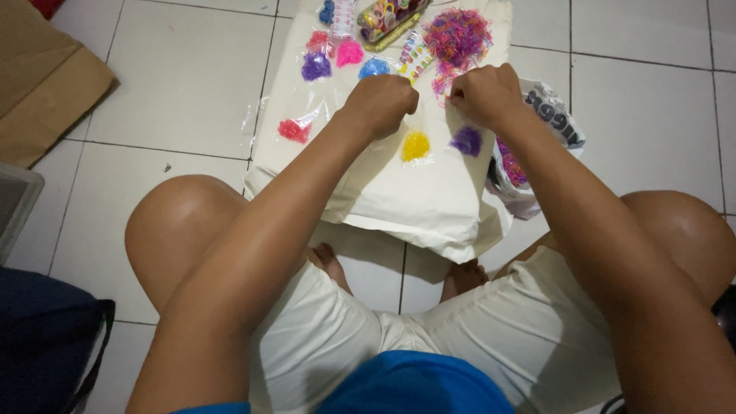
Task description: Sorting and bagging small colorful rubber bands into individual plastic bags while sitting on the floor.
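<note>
A white pillow (414,199) lies on the tiled floor in front of my knees. Small clear bags of tiny elastic bands rest on it: yellow (415,146), purple (466,141) and red (293,130), with violet (315,67), pink (349,53) and blue (374,68) farther back. My left hand (381,103) is curled into a fist just above the yellow bag. My right hand (484,93) is also closed, above the purple bag and beside a loose pile of mixed-colour bands (458,34). The fingers hide whatever may be pinched in either hand.
A clear case of coloured items (387,17) sits at the pillow's far edge. A white printed plastic bag (548,115) holding more bands lies to the right of the pillow. Brown cardboard (38,84) is at far left, and dark blue fabric (38,337) at lower left.
</note>
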